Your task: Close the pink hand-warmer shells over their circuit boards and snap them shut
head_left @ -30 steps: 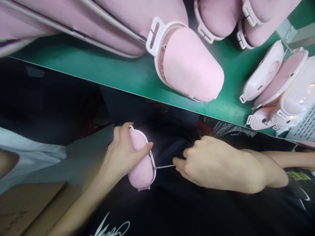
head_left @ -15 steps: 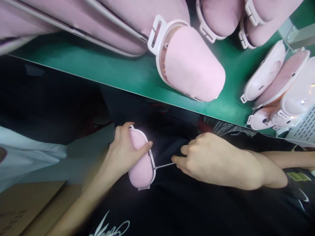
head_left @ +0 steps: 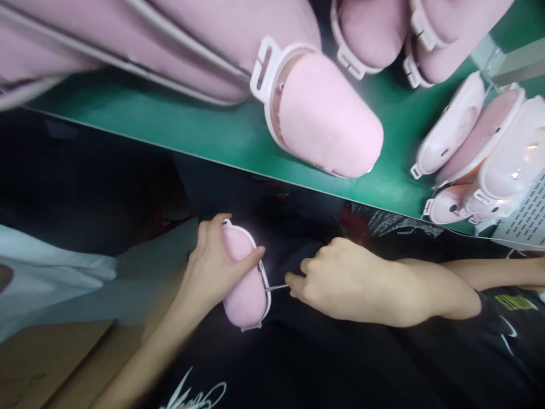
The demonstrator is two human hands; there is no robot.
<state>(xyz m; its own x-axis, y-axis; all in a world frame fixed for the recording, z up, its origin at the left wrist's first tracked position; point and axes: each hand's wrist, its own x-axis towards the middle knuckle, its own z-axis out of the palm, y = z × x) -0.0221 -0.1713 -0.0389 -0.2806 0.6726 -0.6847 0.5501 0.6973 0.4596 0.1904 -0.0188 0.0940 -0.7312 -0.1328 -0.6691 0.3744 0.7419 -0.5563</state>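
My left hand (head_left: 214, 267) is wrapped around a small oval case (head_left: 246, 292), padded in pink with a white rim and a loop tab at its end. The thumb presses on the rim's right side, and the other fingers pass behind. A thin grey metal-looking rod (head_left: 277, 287) meets the rim below the thumb; whether its tip goes inside cannot be seen. My right hand (head_left: 336, 278) pinches the rod's other end, its back towards me and most of its fingers hidden. Both hands are below the front edge of a green work surface (head_left: 204, 145).
On the green surface stands a larger-looking pink case (head_left: 330, 116), near other pink padded pieces (head_left: 374, 28). White shells (head_left: 451, 125) are stacked at the right. Another forearm (head_left: 502, 272) shows behind my right arm. A cardboard box (head_left: 51, 358) sits at lower left.
My right hand has moved left, closer to the case, and less of the rod shows. My left hand keeps its hold. The view has shifted slightly.
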